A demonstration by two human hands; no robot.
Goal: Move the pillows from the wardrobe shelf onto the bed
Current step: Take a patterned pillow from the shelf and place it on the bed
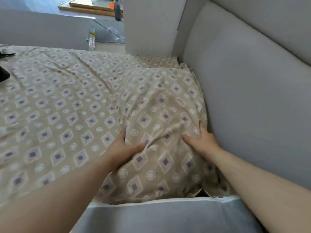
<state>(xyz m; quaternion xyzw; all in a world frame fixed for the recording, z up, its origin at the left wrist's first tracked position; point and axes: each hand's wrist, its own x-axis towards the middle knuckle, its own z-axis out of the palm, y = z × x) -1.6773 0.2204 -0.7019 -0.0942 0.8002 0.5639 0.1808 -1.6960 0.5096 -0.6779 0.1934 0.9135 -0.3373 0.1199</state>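
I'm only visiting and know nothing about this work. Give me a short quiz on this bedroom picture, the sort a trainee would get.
1. True or false: the pillow lies on the floor.
2. Which hands hold the pillow? A) left only B) right only C) both
3. Fill in: the pillow's right edge lies next to the grey ____.

Key:
1. False: it lies on the bed.
2. C: the left hand and right hand both hold it.
3. Headboard.
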